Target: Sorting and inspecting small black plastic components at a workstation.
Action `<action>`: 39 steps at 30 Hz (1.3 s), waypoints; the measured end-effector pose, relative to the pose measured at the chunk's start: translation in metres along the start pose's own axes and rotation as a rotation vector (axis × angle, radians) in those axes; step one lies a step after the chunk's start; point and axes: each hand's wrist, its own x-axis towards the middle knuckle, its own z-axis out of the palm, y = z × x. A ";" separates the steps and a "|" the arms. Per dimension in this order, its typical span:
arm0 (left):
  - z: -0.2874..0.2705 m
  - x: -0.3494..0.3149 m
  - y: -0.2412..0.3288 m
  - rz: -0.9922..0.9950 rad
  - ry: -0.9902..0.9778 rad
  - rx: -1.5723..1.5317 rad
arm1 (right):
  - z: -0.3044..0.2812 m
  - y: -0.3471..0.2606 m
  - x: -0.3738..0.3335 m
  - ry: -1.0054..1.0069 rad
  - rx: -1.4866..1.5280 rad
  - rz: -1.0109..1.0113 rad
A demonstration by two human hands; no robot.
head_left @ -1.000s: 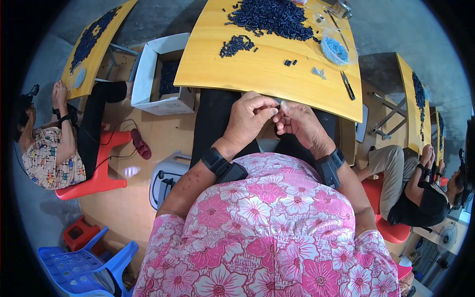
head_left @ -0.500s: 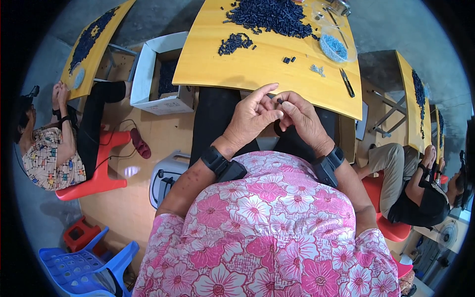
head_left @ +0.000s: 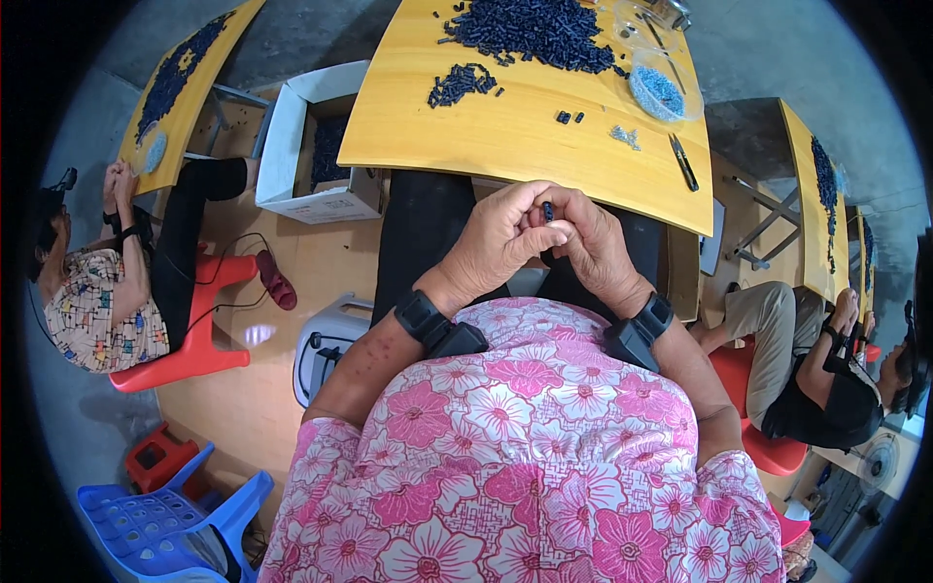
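Just past the near edge of the table, above my lap, my two hands meet fingertip to fingertip. Between them is a small dark blue cylindrical piece (head_left: 547,211), held upright. My left hand (head_left: 491,241) is closed, its thumb lying just below the piece. My right hand (head_left: 595,241) closes on it from the other side, fingers curled. Fingertips hide part of the piece. Nearest on the yellow table (head_left: 466,141) are a few loose dark pieces (head_left: 565,118), a little heap of tiny clear bits (head_left: 625,137) and black-handled tweezers or snips (head_left: 683,161).
A large pile of dark pieces (head_left: 530,34) covers the table's far side, with a smaller heap (head_left: 462,85) nearer. A clear tub of light blue bits (head_left: 658,92) stands at right. A white carton (head_left: 326,206) sits left of my legs. Co-workers sit at both sides.
My hands have drawn closer together and slightly nearer to me. My left fingers, stretched out before, are now curled in, and the dark piece shows more plainly.
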 end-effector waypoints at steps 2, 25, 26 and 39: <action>0.002 0.000 0.001 0.007 0.039 -0.007 | 0.000 -0.001 -0.001 0.006 0.009 -0.013; -0.004 -0.005 -0.023 -0.335 0.040 -0.576 | -0.005 -0.014 0.010 0.048 -0.310 -0.191; -0.004 -0.005 -0.023 -0.351 0.036 -0.603 | -0.004 -0.012 0.010 0.052 -0.295 -0.194; 0.001 -0.003 -0.023 -0.359 0.085 -0.672 | 0.000 -0.008 0.009 0.105 -0.153 -0.117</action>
